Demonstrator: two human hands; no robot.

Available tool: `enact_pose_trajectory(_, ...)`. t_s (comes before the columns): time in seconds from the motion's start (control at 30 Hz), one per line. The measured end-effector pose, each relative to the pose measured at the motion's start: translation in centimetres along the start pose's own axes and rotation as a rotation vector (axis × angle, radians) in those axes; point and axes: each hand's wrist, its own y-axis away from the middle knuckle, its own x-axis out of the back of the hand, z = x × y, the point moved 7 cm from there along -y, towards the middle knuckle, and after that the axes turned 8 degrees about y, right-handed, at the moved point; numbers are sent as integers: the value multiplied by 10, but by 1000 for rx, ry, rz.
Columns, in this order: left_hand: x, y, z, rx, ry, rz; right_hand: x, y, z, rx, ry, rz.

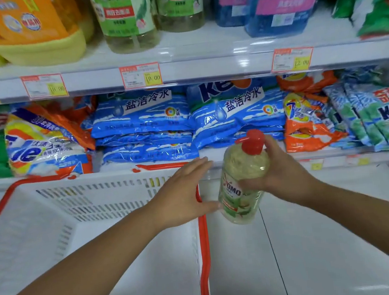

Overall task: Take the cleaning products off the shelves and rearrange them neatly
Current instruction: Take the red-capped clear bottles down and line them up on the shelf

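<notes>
Holds bottle (238, 186) mid-body in right hand (286, 175), centre frame, axis near upright, cap up; left hand (184, 194) flat, empty, just left of it.

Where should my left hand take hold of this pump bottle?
Wrap the lower labelled body of the bottle from the left: that round stretch is bare, while the right hand holds the upper half and the red pump is narrow. The left hand is open beside it.

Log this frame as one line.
right hand grips OMO bottle | left hand open beside it | white basket under left hand
</notes>
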Motion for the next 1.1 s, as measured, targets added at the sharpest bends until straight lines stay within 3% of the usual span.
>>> enact_pose_trajectory(0.1, 8, -10, 23, -11, 139, 3, 53, 2, -47, 137, -5, -23)
enact_pose_trajectory(0.23, 23, -21, 56, -13, 553, 20, 98, 7, -91, 273, -123, -17)
enact_pose_trajectory(0.33, 43, -22, 68, -24, 763, 164, 105, 2, -100, 282, -312, 8)
enact_pose_trajectory(0.43, 74, -20, 75, -77, 779, 335, 93, -2, -113, 306, -284, 34)
enact_pose_trajectory(0.63, 145, -23, 100, -248, 683, 528, 113, -20, -170, 502, -226, 212)
enact_pose_trajectory(0.77, 201, -27, 115, -302, 425, 651, 137, -37, -213, 619, -218, 297)
enact_pose_trajectory(0.97, 239, -36, 66, -140, -111, 836, 152, -70, -243, 631, -198, 362)
enact_pose_trajectory(1.1, 236, -33, 14, -82, -302, 897, 158, -94, -250, 594, -218, 334)
